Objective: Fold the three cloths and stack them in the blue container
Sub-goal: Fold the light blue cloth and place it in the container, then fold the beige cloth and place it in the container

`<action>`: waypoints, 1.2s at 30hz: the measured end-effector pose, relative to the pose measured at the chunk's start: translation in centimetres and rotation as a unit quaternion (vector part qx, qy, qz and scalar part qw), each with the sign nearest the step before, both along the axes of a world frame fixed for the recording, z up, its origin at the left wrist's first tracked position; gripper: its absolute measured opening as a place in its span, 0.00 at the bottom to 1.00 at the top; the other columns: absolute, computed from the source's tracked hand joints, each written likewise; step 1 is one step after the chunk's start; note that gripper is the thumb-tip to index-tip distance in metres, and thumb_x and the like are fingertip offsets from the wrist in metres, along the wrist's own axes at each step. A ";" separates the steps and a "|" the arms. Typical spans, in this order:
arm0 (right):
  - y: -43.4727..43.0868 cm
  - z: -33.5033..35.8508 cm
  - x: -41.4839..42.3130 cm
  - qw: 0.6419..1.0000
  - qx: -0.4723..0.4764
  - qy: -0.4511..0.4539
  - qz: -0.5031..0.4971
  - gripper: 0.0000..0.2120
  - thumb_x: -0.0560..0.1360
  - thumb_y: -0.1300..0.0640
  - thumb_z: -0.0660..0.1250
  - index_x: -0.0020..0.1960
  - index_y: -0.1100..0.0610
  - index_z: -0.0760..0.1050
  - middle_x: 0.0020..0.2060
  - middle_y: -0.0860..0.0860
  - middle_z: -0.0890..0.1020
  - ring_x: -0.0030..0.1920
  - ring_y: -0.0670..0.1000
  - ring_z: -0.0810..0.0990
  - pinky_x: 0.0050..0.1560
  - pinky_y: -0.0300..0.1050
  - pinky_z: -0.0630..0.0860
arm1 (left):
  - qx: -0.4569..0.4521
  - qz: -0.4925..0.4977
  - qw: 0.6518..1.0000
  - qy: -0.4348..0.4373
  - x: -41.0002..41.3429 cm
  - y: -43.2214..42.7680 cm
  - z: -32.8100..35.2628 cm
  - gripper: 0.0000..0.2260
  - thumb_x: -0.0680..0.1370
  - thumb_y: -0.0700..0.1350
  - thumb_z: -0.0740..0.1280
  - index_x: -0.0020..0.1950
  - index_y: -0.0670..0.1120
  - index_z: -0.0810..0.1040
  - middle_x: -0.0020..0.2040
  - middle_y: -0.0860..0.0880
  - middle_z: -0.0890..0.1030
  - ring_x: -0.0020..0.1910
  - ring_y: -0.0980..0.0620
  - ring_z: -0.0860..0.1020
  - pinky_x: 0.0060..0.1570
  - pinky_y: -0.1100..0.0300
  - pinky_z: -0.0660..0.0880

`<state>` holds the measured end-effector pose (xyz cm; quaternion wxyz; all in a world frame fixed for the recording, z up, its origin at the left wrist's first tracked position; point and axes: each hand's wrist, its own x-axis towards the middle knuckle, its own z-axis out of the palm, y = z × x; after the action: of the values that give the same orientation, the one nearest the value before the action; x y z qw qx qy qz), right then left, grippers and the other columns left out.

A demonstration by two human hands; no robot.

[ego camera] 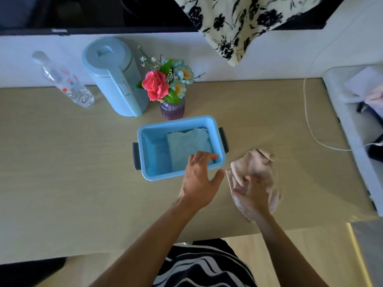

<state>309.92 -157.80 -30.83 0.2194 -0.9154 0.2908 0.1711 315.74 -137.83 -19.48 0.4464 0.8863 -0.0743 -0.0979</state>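
The blue container (145, 160) stands mid-table with dark handles at both ends. A folded light blue cloth (187, 145) lies inside it, against its right half. My left hand (199, 181) hovers over the container's near right corner, fingers spread, holding nothing. To the right of the container a crumpled pink cloth (256, 164) lies on the table. My right hand (251, 195) grips the near part of that cloth. A third cloth is not visible.
Behind the container stand a purple vase with flowers (172, 109), a pale blue kettle (116, 77) and a clear plastic bottle (66, 81). A white cable (308, 121) runs along the table's right side. A floral fabric (238, 23) hangs at the top.
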 end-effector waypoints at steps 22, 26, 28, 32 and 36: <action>7.5 28.2 2.7 0.916 0.281 -0.283 0.041 0.12 0.77 0.59 0.66 0.35 0.58 0.71 0.28 0.47 0.70 0.31 0.44 0.67 0.32 0.38 0.62 | -0.115 -0.170 0.962 -0.181 2.3 4.6 13.3 0.34 0.70 0.45 0.75 0.74 0.46 0.67 0.70 0.49 0.70 0.70 0.51 0.69 0.69 0.54 0.69; 13.2 30.9 4.3 0.875 0.388 -0.276 0.085 0.17 0.75 0.52 0.63 0.40 0.67 0.71 0.34 0.55 0.70 0.37 0.51 0.68 0.40 0.46 0.61 | -0.100 -0.170 0.951 -0.240 4.0 9.9 17.3 0.24 0.72 0.47 0.76 0.65 0.44 0.76 0.63 0.49 0.77 0.64 0.53 0.75 0.63 0.55 0.73; 16.1 31.8 5.1 0.863 0.411 -0.278 0.101 0.18 0.77 0.49 0.63 0.41 0.64 0.75 0.34 0.53 0.74 0.39 0.50 0.71 0.43 0.46 0.64 | -0.111 -0.157 0.957 -0.217 4.3 13.0 19.1 0.11 0.73 0.44 0.75 0.53 0.43 0.80 0.46 0.52 0.81 0.46 0.57 0.78 0.49 0.65 0.74; 21.6 33.4 6.6 0.843 0.449 -0.239 0.175 0.20 0.73 0.38 0.68 0.52 0.54 0.76 0.40 0.46 0.81 0.44 0.44 0.79 0.47 0.39 0.73 | -0.118 -0.095 0.972 -0.179 4.7 19.0 21.5 0.04 0.75 0.42 0.71 0.45 0.43 0.78 0.36 0.50 0.79 0.35 0.55 0.74 0.37 0.62 0.71; 25.9 33.2 7.8 0.839 0.437 -0.224 0.236 0.30 0.68 0.55 0.76 0.66 0.51 0.68 0.56 0.56 0.81 0.58 0.54 0.82 0.58 0.55 0.79 | -0.133 -0.062 0.976 -0.162 4.7 23.5 23.1 0.03 0.73 0.38 0.69 0.43 0.44 0.76 0.32 0.52 0.76 0.31 0.58 0.72 0.32 0.69 0.66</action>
<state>317.70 -131.85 2.40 0.6090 -0.7787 -0.0958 0.1169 320.41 -114.38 3.59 0.5356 0.8165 -0.2133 0.0302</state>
